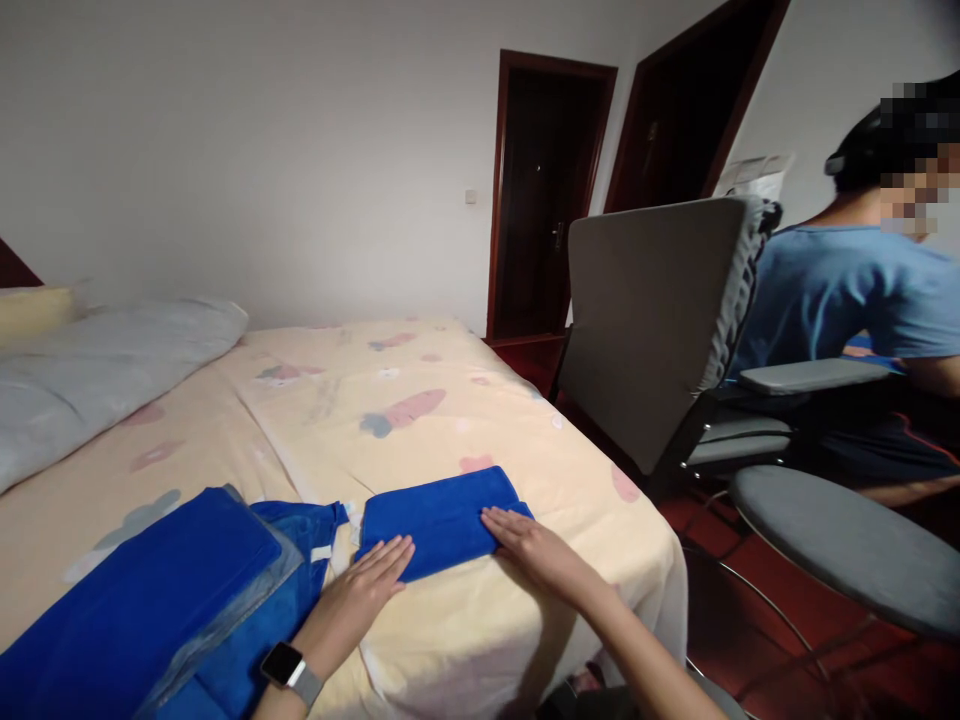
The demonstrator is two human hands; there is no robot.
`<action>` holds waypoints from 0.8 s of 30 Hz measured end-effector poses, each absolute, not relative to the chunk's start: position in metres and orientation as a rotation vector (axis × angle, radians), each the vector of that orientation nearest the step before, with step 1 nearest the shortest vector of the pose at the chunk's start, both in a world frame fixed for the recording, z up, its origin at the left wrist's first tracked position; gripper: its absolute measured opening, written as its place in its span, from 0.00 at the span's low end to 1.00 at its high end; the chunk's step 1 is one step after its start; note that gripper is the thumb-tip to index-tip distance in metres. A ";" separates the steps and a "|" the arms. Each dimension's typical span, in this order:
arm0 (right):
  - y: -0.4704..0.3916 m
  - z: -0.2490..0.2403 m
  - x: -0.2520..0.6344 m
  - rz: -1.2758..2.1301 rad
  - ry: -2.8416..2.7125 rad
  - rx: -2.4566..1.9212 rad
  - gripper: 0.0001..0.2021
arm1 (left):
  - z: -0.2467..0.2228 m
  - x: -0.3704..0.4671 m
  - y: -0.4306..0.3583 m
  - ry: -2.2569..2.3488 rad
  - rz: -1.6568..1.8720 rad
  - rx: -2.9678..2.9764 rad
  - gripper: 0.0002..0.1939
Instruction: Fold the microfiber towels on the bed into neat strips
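A folded blue cloth (442, 515) lies flat near the front edge of the bed. My left hand (375, 580), with a watch (283, 664) on its wrist, rests palm down on the cloth's near left corner, fingers stretched out. On the cloth's right end lie the fingers of my right hand (529, 545), also extended and flat. To the left, close to my left forearm, is a larger stack of folded blue fabric (165, 570) with a greyish layer under its top. A small white tag (321, 553) shows on the blue fabric beside it.
The bed (337, 400) has a cream patterned sheet, with a grey pillow (135, 365) at far left. To the right stand a grey reclining chair (652, 320), a round grey stool (847, 540) and a seated person in a blue shirt (840, 270). Dark doors (551, 200) are behind.
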State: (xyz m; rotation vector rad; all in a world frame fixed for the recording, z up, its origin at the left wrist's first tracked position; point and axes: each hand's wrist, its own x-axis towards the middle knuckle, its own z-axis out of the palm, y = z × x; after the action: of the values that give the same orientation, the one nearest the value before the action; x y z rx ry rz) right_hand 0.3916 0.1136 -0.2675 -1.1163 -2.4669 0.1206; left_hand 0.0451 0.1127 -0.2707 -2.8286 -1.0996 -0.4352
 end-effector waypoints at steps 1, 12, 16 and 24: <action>0.113 -0.268 0.404 0.161 -2.431 -1.152 0.26 | -0.270 0.040 0.111 -1.144 -0.434 -2.843 0.29; 0.116 -0.254 0.424 0.533 -2.289 -1.253 0.24 | -0.248 0.036 0.106 -1.375 -0.455 -2.949 0.26; 0.117 -0.252 0.430 0.565 -2.269 -1.278 0.25 | -0.235 0.028 0.101 -1.523 -0.447 -2.981 0.28; 0.119 -0.240 0.425 0.555 -2.164 -1.385 0.30 | -0.219 0.024 0.103 -1.873 -0.679 -3.024 0.27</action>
State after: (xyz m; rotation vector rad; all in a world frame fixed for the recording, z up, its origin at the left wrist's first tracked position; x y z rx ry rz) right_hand 0.4246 0.1195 -0.2398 -1.3851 -2.1642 0.5550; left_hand 0.0245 0.1030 -0.2193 -3.0240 -1.8725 -0.6792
